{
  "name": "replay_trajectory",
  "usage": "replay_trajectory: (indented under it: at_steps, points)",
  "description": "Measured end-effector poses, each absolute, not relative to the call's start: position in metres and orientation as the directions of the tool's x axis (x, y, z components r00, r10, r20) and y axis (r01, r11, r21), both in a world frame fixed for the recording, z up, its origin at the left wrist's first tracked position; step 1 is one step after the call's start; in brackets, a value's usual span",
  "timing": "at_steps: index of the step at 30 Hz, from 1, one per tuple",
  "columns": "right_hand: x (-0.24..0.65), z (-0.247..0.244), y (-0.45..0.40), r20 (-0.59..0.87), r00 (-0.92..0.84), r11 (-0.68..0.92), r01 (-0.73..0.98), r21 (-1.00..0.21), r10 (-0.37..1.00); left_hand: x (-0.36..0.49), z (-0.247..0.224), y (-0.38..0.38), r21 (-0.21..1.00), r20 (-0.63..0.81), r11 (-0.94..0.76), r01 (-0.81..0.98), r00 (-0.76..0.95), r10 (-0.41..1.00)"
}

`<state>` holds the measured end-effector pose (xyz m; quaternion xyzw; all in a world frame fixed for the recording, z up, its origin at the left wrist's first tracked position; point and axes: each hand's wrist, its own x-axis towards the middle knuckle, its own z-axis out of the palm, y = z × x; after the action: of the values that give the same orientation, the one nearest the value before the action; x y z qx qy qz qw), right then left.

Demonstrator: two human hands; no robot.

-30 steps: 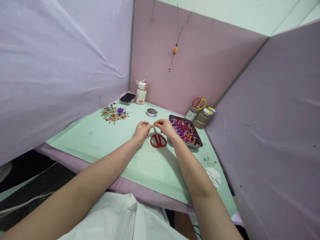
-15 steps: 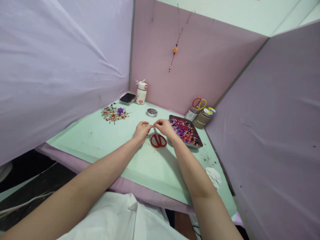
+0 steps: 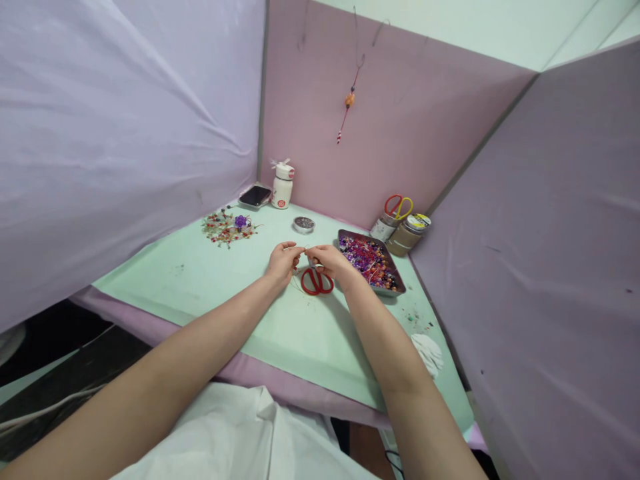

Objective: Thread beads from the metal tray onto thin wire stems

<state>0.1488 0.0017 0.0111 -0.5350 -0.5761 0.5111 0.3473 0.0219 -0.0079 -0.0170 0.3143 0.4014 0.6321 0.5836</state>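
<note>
My left hand and my right hand meet fingertip to fingertip above the pale green table. Both are closed in a pinch. A thin thread shows at the fingertips and trails below my left hand; which hand grips it is too small to tell. Red-handled scissors lie just below my right hand, their blades partly hidden by its fingers. To the right of that hand is a metal tray of purple, red and orange beads.
Back left are beaded strands, a phone and a white bottle. A small round tin sits behind my hands. Jars with more scissors stand back right, a white glove front right. A beaded string hangs at the back wall.
My right hand has shifted slightly down and left, and its fingers now cover more of the scissor blades. A small loop of thread shows above the fingertips.
</note>
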Motion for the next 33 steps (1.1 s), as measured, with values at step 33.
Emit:
replay_trajectory:
  at_steps: [33]
  points:
    - [0.167, 0.009, 0.011, 0.061, -0.245, 0.134, 0.291, -0.947, 0.967, 0.020, -0.017, -0.006, 0.855, -0.088, 0.042, -0.516, -0.064, 0.994]
